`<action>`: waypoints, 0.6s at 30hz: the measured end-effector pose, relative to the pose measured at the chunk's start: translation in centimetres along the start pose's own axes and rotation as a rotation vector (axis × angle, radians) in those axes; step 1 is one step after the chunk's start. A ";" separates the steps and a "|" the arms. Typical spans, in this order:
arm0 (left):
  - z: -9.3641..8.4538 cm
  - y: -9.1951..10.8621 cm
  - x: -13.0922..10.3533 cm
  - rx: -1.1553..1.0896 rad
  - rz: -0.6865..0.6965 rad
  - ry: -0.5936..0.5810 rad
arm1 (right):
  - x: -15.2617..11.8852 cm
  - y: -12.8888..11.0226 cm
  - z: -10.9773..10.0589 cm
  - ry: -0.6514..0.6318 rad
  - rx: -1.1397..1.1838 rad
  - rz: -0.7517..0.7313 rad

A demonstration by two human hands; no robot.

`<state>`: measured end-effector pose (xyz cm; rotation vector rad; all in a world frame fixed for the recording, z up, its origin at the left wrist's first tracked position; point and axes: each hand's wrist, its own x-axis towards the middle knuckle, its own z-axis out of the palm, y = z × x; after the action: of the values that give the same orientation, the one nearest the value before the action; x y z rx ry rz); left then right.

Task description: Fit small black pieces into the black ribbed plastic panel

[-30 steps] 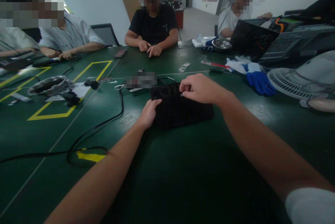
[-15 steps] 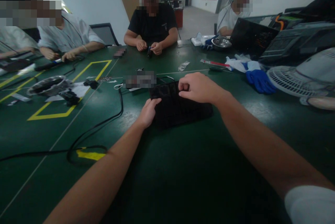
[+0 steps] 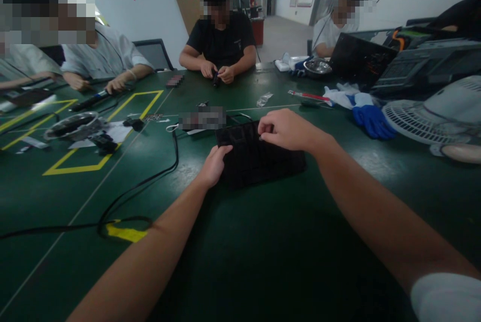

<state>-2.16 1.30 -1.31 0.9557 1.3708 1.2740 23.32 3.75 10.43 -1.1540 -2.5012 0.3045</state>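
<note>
The black panel (image 3: pixel 263 166) lies on the green table (image 3: pixel 263 252) in front of you, slightly askew. Your left hand (image 3: pixel 215 167) is clamped on the panel's left edge, thumb on top; its other fingers are mostly hidden. Your right hand (image 3: pixel 283 129) is at the panel's far edge, fingers curled in and thumb near the index finger. A small shiny bit (image 3: pixel 260 137) shows by your right thumb tip; you cannot tell from here whether the fingers are closed on it.

Just beyond the panel's far left corner sits a blurred box (image 3: pixel 203 119), with a cable (image 3: pixel 136 186) running from near it towards the table's left side. Past the far edge of the panel lies a clear wrapper (image 3: pixel 264 100). Gloves (image 3: pixel 376 122) and a fan (image 3: pixel 417 119) lie towards the table's right side. At the table's far edge, a co-worker (image 3: pixel 225 36) handles a small dark thing (image 3: pixel 216 80).
</note>
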 end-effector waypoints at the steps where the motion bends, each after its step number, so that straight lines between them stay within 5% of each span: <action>1: 0.0 0.0 0.0 0.001 0.001 -0.004 | 0.0 0.0 0.0 0.002 0.004 0.000; 18: -0.3 -0.4 0.3 0.030 0.041 0.002 | -0.1 -0.4 0.1 0.025 -0.022 0.019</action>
<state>-2.51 1.48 -1.73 1.0078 1.3813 1.2890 23.06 3.42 10.43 -1.1832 -2.4796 0.2665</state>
